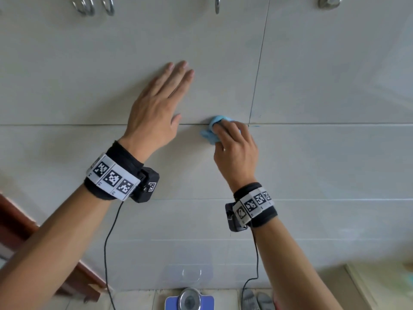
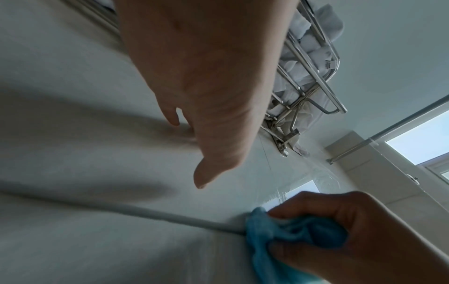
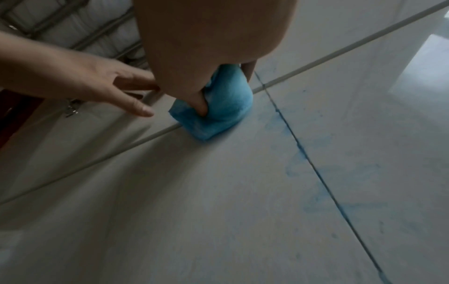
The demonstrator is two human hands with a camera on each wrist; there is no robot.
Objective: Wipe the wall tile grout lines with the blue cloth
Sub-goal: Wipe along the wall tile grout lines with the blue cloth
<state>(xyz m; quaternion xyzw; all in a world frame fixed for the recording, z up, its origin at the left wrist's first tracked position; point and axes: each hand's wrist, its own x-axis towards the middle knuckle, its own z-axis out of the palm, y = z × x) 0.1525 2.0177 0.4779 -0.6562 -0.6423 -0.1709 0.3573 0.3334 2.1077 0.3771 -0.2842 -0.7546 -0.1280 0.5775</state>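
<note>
My right hand (image 1: 232, 142) grips a bunched blue cloth (image 1: 212, 130) and presses it on the horizontal grout line (image 1: 89, 124) of the pale tiled wall, just left of where a vertical grout line (image 1: 257, 74) meets it. The right wrist view shows the cloth (image 3: 218, 107) wadded under my curled fingers, with blue smears along the vertical grout line (image 3: 316, 167). My left hand (image 1: 161, 104) lies flat on the tile to the left of the cloth, fingers straight, holding nothing. In the left wrist view the cloth (image 2: 279, 240) sits on the grout line (image 2: 145, 211).
Metal hooks (image 1: 93, 7) hang at the wall's top. A metal towel rack (image 2: 311, 80) with white towels is mounted above. A blue bathroom scale (image 1: 190, 299) and grey slippers (image 1: 257, 299) lie on the floor below. A brown door frame (image 1: 13, 220) stands at the left.
</note>
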